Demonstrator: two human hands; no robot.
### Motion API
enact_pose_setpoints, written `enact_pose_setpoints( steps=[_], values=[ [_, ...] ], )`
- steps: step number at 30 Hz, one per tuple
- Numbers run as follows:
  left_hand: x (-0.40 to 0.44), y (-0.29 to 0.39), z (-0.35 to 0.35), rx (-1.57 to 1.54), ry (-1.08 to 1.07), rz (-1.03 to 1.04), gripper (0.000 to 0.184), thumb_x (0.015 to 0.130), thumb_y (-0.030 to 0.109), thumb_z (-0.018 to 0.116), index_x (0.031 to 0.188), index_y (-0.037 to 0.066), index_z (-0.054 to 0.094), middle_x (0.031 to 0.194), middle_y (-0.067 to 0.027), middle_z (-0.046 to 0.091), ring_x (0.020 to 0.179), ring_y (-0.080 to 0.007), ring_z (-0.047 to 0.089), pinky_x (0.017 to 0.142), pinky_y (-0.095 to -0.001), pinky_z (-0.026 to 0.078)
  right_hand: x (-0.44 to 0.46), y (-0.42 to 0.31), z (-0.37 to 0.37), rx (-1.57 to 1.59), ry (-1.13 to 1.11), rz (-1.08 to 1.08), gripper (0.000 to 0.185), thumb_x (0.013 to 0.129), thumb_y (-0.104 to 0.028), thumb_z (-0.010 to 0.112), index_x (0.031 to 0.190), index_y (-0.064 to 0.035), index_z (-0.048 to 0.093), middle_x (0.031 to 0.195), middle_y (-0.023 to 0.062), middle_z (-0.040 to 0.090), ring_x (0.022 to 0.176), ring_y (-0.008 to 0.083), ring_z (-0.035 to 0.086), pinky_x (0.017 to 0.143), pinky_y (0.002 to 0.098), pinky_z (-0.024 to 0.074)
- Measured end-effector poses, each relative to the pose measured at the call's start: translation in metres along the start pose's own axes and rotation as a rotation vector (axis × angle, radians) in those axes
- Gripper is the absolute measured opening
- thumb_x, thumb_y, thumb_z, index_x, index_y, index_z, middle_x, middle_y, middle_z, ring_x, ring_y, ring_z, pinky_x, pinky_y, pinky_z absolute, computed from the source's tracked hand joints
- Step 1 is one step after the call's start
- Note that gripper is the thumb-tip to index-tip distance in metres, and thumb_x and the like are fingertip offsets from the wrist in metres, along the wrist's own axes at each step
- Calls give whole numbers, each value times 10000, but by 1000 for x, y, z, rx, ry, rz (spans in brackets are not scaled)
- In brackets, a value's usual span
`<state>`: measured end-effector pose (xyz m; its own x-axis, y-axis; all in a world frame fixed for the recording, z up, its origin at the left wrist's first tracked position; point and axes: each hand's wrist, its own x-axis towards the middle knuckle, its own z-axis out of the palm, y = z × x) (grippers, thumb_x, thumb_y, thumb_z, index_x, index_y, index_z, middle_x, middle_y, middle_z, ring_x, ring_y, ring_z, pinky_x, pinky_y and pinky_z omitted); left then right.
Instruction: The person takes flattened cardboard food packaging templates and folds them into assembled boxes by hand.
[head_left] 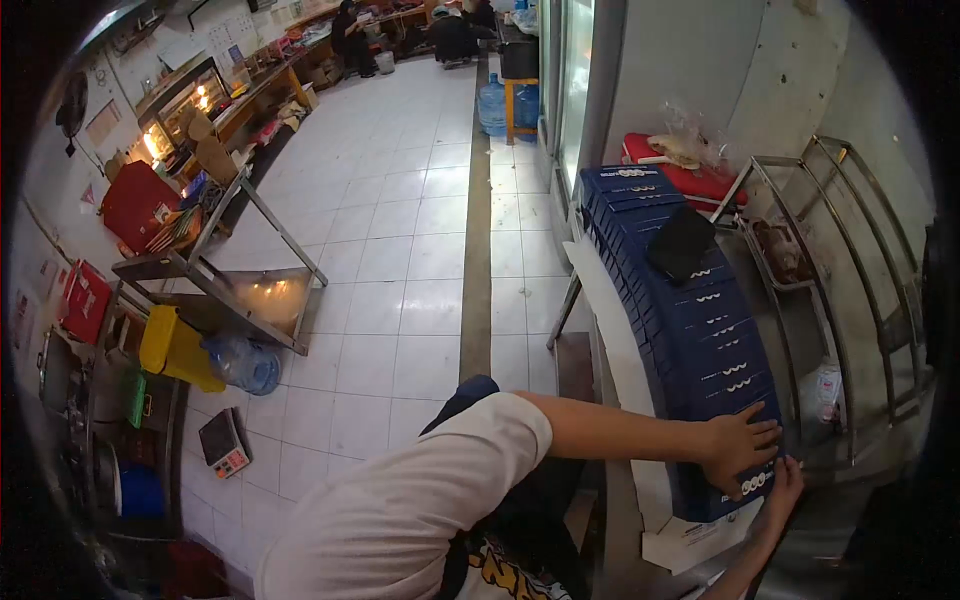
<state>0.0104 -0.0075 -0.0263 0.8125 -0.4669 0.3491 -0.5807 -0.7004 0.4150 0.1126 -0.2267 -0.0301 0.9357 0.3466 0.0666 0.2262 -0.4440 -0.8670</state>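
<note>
A long row of dark blue folded boxes [700,350] with white markings stands packed on a white cardboard sheet [690,540] at my right. Reaching across from the left, my left hand [740,450] lies flat on top of the near end of the row, fingers spread. My right hand [785,490] touches the right side of that same end, its fingers stretched upward along the edge; part of its palm is hidden. Farther up the row, a flat black object [681,243] rests on the boxes.
A metal rack [850,270] stands right of the boxes, with a plastic bottle [828,390] low inside. On the left are a metal table [265,295], a yellow bin [180,350], a water jug [250,365] and a floor scale [224,442]. People sit at the far end.
</note>
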Motion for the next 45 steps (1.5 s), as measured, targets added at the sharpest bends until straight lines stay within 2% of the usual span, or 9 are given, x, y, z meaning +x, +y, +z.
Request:
enact_pose_setpoints(
  steps=[2, 6, 14, 18, 20, 24, 26, 36, 45],
  values=[
    [0, 2, -1, -6, -6, 3, 973, 775, 596, 602, 1429, -59, 302, 1511, -295, 196, 1441, -374, 148, 1148, -589, 24, -22, -55, 15, 36, 47, 123, 304, 933, -144, 580, 1156, 62, 578, 1098, 112, 593, 1004, 180, 552, 881, 328, 432],
    [-2, -1, -2, -3, 10, 10, 965, 779, 584, 596, 1428, -65, 297, 1506, -294, 211, 1442, -370, 148, 1147, -591, 24, 14, -13, 0, -200, -86, 67, 291, 939, -139, 567, 1163, 47, 573, 1103, 102, 587, 1035, 170, 537, 889, 320, 425],
    [0, -1, -2, 1, 0, -3, 957, 787, 590, 585, 1429, -59, 296, 1502, -293, 224, 1443, -362, 152, 1156, -568, 39, 10, 30, 20, 414, 97, 100, 301, 974, -192, 518, 1209, -4, 518, 1169, 34, 494, 1095, 165, 481, 960, 317, 361],
    [-2, 2, -5, 4, -7, -9, 942, 799, 597, 575, 1428, -50, 302, 1504, -286, 228, 1440, -357, 166, 1156, -568, 52, 26, 42, 17, -5, 62, -129, 114, 992, -176, 471, 1039, -73, 490, 996, 12, 428, 991, 147, 426, 917, 281, 336],
    [-3, 5, -13, -3, -20, -5, 932, 805, 597, 572, 1425, -48, 308, 1503, -286, 229, 1438, -361, 169, 1157, -567, 54, 38, 70, 12, 66, 124, -259, 123, 990, -193, 474, 1048, -85, 481, 992, 13, 418, 960, 145, 413, 894, 272, 336],
    [-3, 4, -9, -10, -6, -15, 919, 812, 597, 571, 1417, -48, 321, 1502, -285, 232, 1436, -363, 173, 1158, -561, 63, 0, 15, 19, 428, 93, -21, 325, 943, -283, 543, 1212, -107, 489, 1164, 34, 488, 1126, 183, 448, 1007, 329, 298],
    [-3, 2, -6, -8, 0, -14, 928, 807, 594, 581, 1418, -53, 316, 1501, -290, 229, 1432, -378, 172, 1159, -555, 69, -13, 25, 14, 665, 181, 93, 319, 996, -274, 453, 1267, -110, 491, 1270, 79, 512, 1235, 177, 437, 1008, 308, 326],
    [-11, 4, -14, 46, 121, -16, 940, 758, 630, 634, 1348, -69, 413, 1421, -331, 329, 1353, -466, 283, 1141, -527, 184, -41, 55, 85, 822, 113, -3, 396, 990, -329, 444, 1291, -73, 473, 1222, 100, 567, 1131, 196, 551, 956, 333, 457],
    [-10, 4, -23, 212, 33, -4, 884, 860, 659, 482, 1414, -18, 354, 1468, -313, 280, 1392, -439, 246, 1137, -528, 171, -12, 58, 108, 1218, -21, 43, 411, 983, -334, 456, 1284, -54, 467, 1167, 98, 593, 1044, 198, 608, 929, 344, 508]
  ],
)
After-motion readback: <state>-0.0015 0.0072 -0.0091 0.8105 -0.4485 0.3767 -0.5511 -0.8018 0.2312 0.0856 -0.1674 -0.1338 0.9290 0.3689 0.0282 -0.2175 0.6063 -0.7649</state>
